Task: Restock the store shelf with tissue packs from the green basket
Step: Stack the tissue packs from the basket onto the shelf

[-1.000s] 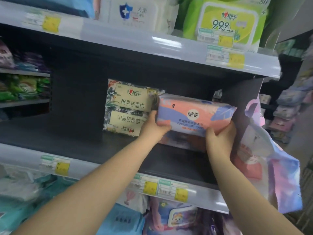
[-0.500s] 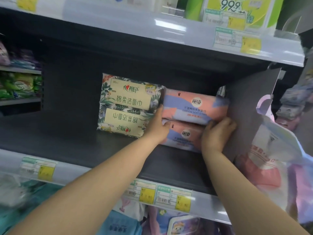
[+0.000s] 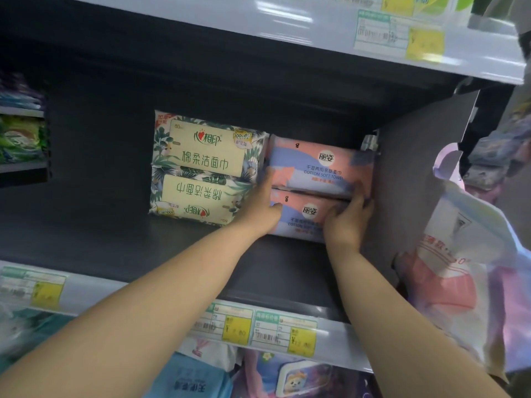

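Note:
Two pink-and-purple tissue packs lie stacked at the right end of the dark shelf (image 3: 115, 234), the upper pack (image 3: 319, 165) resting on the lower pack (image 3: 304, 216). My left hand (image 3: 258, 208) holds the stack's left end, fingers running up its side and thumb on the lower pack's front. At the right end, my right hand (image 3: 344, 222) has its fingers curled in at the seam between the two packs. The green basket is out of view.
Two leaf-patterned packs (image 3: 201, 150) stand stacked directly left of the pink ones. A dark side panel (image 3: 416, 173) closes the shelf on the right, with a pastel bag (image 3: 459, 282) hanging beyond it. Price-tag rails (image 3: 258, 326) edge this shelf and the shelf above (image 3: 287, 27).
The pink pack I was carrying now rests on top of the other pink pack. Both hands have dropped from its ends to the stack's lower half.

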The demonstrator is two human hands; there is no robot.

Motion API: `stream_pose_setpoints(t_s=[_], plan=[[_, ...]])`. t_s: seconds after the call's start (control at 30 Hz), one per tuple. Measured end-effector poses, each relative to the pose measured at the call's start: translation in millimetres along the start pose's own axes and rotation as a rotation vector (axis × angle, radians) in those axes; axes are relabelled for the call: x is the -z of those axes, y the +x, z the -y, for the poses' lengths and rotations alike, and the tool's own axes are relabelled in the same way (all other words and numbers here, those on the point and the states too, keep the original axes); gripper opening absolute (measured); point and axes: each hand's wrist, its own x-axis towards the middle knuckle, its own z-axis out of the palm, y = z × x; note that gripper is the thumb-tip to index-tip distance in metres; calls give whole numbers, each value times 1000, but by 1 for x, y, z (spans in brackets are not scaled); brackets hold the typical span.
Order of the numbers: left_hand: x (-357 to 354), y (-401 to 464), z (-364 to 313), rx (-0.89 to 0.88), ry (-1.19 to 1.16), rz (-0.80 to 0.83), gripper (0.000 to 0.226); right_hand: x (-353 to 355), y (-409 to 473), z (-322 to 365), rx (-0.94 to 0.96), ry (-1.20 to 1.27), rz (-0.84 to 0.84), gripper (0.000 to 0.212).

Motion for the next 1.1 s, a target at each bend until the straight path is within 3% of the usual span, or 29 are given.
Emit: stream_pose_setpoints(t_s=[0.1, 0.23, 0.43, 0.6, 0.73, 0.9, 1.1], plan=[[-1, 0, 3, -4, 15, 1, 71, 0, 6, -2, -104, 101, -32, 63], [-2, -2, 3, -18, 45, -62, 70, 1, 13, -5, -389, 327, -59, 54], [-2, 2, 2, -79, 55, -118, 68, 4, 20, -9, -411, 589, -66, 48], [0, 1, 6, -66, 72, -95, 74, 3, 23, -6, -361, 512, -129, 45], [1, -3, 8, -43, 58, -144, 66, 5, 36, -2, -267, 338, -122, 60], [0, 2, 5, 30, -88, -167, 64, 1, 49, 10, -430, 227, -73, 63], [-1, 10, 5, 101, -279, -116, 68, -6, 30, 3, -346, 187, -192, 58]])
